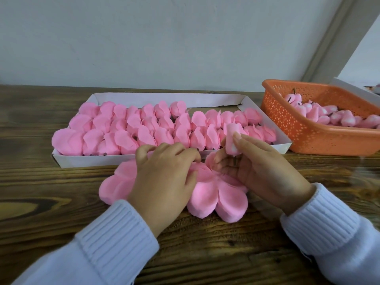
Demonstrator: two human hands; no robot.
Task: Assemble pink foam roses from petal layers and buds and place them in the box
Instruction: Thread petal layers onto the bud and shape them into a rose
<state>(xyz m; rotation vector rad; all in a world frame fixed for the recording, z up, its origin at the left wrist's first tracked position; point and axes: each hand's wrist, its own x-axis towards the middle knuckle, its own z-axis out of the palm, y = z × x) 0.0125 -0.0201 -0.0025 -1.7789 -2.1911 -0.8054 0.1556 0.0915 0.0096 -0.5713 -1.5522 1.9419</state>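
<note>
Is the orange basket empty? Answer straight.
No, the orange basket holds a pile of pink buds.

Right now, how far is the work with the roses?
Done: finished roses fill most of the white box, in three rows; the back row stops short of the right end. In hand: the right grip holds a bud, and the left grip rests on the loose petal layers on the table. Left: many buds wait in the orange basket.
</note>
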